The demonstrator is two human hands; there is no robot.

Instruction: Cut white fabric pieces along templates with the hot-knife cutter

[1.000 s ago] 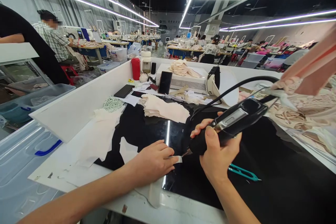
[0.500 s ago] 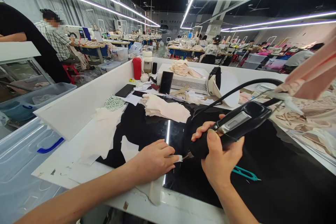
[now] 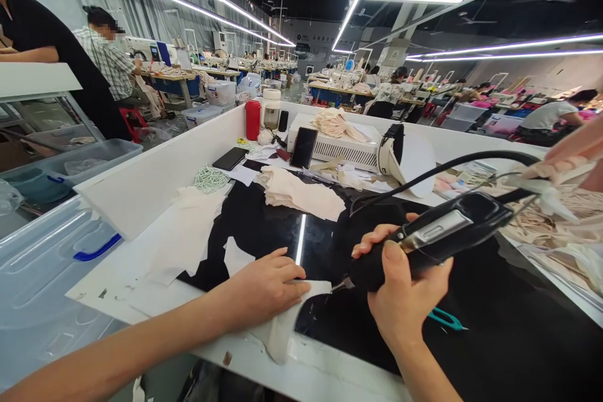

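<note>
My right hand [image 3: 409, 292] is wrapped around a black corded power tool [image 3: 452, 226] with a silver strip along its body. Its thin metal tip [image 3: 345, 284] points left, close to the edge of a cream fabric piece [image 3: 316, 293]. That piece lies across the glossy black work surface and drapes over the table's front edge. My left hand [image 3: 268, 286] rests on it, fingers stretched out and pressing down. Partly hidden behind my right wrist is a teal slotted hand tool [image 3: 447, 319]. A small white fabric scrap [image 3: 237, 255] lies just beyond my left hand.
A stack of cream pieces [image 3: 301, 193] lies ahead, with more cream fabric [image 3: 191, 226] at left. Phones, a red cup [image 3: 252, 120] and a white vented box [image 3: 346, 154] stand behind. The tool's black cable [image 3: 438, 169] arches right. Low white walls [image 3: 155, 169] border the table.
My left hand has shifted slightly left, and more of the cream piece shows beyond its fingers. The tool in my right hand sits a little further right. The whole view has shifted slightly.
</note>
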